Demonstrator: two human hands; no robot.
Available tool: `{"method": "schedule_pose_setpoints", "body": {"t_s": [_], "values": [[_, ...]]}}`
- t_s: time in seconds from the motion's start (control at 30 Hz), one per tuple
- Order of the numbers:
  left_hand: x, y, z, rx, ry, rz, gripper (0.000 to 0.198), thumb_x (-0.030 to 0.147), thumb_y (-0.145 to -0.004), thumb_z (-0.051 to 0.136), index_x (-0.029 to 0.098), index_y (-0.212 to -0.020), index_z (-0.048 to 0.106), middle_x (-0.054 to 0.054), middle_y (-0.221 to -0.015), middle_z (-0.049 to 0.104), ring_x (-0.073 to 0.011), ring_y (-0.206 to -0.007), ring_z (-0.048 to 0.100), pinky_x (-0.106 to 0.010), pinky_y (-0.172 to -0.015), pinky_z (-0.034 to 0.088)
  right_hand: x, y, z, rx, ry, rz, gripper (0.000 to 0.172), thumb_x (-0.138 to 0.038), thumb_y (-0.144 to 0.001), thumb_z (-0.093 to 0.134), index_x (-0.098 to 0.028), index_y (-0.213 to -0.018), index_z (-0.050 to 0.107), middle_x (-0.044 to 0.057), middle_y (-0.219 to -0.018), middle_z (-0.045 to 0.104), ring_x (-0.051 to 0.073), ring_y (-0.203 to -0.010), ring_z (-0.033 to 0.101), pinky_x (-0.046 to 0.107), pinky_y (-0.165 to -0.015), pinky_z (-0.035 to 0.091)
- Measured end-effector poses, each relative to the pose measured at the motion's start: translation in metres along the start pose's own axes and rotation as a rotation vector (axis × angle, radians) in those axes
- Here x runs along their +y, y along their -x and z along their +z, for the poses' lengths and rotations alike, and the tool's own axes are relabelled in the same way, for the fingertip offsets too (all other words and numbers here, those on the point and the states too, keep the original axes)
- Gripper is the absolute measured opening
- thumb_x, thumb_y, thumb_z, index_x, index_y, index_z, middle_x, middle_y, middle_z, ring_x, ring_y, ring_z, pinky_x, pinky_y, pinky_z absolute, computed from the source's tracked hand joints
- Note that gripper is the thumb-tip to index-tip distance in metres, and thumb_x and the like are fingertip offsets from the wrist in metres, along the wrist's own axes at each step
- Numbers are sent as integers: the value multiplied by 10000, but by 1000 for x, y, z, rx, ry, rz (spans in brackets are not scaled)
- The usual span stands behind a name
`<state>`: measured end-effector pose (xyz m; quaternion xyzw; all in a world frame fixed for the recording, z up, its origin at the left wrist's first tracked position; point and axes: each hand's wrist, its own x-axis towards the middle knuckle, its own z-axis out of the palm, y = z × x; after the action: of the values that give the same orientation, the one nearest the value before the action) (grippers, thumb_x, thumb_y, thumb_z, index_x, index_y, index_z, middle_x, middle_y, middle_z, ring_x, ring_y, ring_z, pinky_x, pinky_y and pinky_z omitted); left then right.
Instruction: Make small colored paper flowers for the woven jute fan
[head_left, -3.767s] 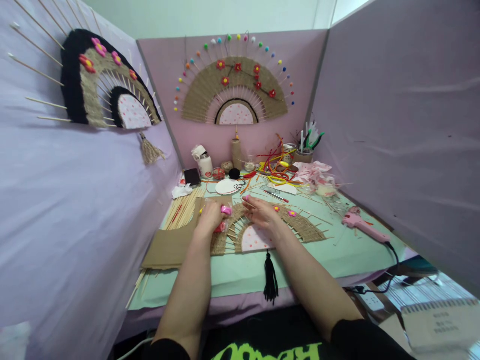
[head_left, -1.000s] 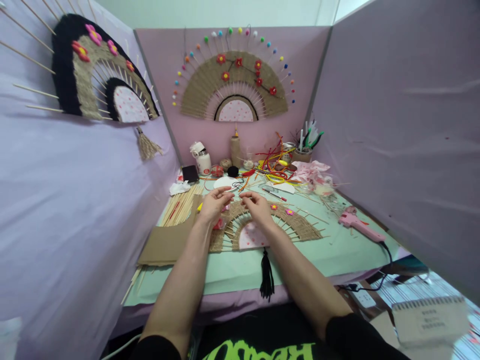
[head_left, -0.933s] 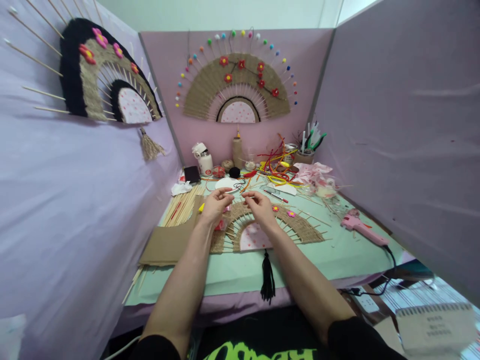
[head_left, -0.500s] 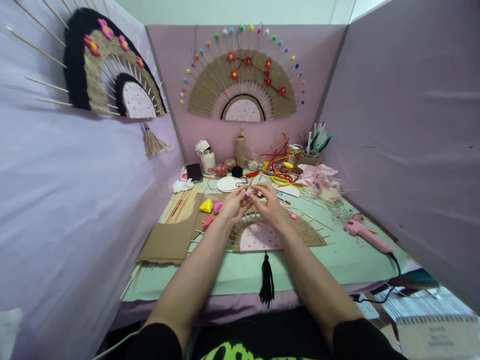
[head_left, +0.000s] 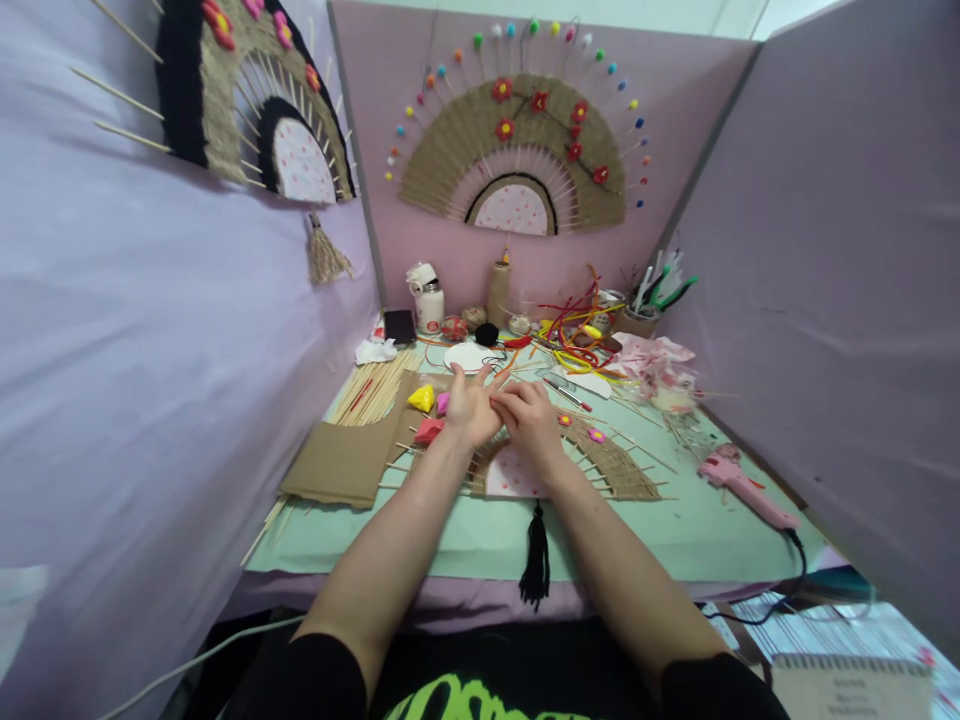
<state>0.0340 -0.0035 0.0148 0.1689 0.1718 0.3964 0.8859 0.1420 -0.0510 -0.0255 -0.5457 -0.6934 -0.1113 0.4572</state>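
My left hand (head_left: 474,408) is turned palm up with its fingers spread, above the small woven fan (head_left: 634,468). Against that palm my right hand (head_left: 531,420) presses its closed fingertips; whatever lies between them is hidden or too small to name. Pink flowers (head_left: 596,436) sit on the right part of the fan, and a black tassel (head_left: 535,555) hangs from its base over the table edge. Beside my left wrist are a yellow lump (head_left: 421,398), a pink lump (head_left: 442,403) and a red lump (head_left: 430,431), which look like modelling clay.
A pink glue gun (head_left: 750,490) with its cord lies at the right. Cardboard (head_left: 337,462) and thin sticks (head_left: 379,385) lie at the left. Colourful pipe cleaners (head_left: 570,335), a white bottle (head_left: 429,305) and a phone (head_left: 399,327) line the back. A large fan (head_left: 442,150) hangs behind.
My left hand has opened out flat from curled fingers, and my right fingertips have come down onto its palm. The pink bit seen between the fingers is out of sight. The view has shifted.
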Motion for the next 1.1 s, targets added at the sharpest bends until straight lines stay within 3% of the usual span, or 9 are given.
{"method": "schedule_pose_setpoints", "body": {"t_s": [0.17, 0.33, 0.43, 0.6, 0.8, 0.9, 1.0, 1.1], "values": [[-1, -1, -4, -46, 62, -55, 736, 717, -847, 263, 201, -1360, 377, -211, -1361, 499, -292, -1107, 606, -440, -816, 536, -1, 6, 9, 22, -135, 94, 285, -343, -941, 467, -240, -1023, 719, 64, -887, 627, 214, -884, 513, 379, -826, 443], [4, -3, -7, -40, 121, 56, 764, 716, -852, 241, 179, -1387, 343, -212, -1356, 510, -298, -1152, 587, -495, -893, 502, 0, 11, 7, -134, 2, 59, 385, -410, -943, 430, -288, -1269, 595, 67, -1232, 572, 245, -1075, 454, 427, -929, 369], [6, -2, -8, -64, 107, 18, 758, 721, -848, 252, 178, -1362, 383, -205, -1322, 541, -302, -1127, 601, -516, -909, 489, -1, 12, 4, -161, 71, 46, 457, -447, -944, 401, -305, -1369, 490, 67, -1365, 478, 269, -1188, 386, 458, -980, 330], [9, -1, -10, -50, 103, 38, 751, 736, -834, 278, 192, -1334, 412, -194, -1310, 548, -304, -1113, 604, -526, -908, 484, -6, 10, -2, -193, 136, -53, 418, -463, -937, 417, -328, -1308, 554, 45, -1411, 439, 274, -1227, 347, 465, -1032, 293], [5, -1, -10, -112, 86, -35, 738, 731, -836, 286, 179, -1296, 455, -192, -1279, 569, -311, -1111, 601, -522, -917, 479, -7, 9, -1, -174, 139, -18, 475, -490, -938, 399, -293, -1358, 506, 74, -1446, 402, 290, -1253, 329, 488, -1032, 298], [8, -2, -11, -66, 82, 13, 741, 733, -834, 282, 174, -1291, 451, -196, -1286, 565, -304, -1120, 597, -499, -911, 488, -5, 11, -1, -178, 110, -82, 439, -484, -927, 436, -317, -1319, 544, 61, -1437, 410, 283, -1250, 337, 479, -1035, 306], [9, -1, -11, -82, 94, 48, 725, 731, -837, 267, 192, -1286, 449, -184, -1288, 571, -301, -1117, 599, -509, -899, 493, -3, 12, 0, -167, 124, -54, 430, -481, -925, 440, -324, -1309, 554, 69, -1427, 421, 295, -1237, 346, 507, -1020, 314], [5, -2, -9, -111, 75, -29, 751, 737, -832, 265, 163, -1266, 481, -197, -1257, 587, -318, -1111, 600, -512, -907, 489, -5, 11, 1, -155, 129, -28, 461, -492, -926, 426, -306, -1334, 532, 81, -1454, 391, 311, -1254, 329, 520, -1016, 315]]}}
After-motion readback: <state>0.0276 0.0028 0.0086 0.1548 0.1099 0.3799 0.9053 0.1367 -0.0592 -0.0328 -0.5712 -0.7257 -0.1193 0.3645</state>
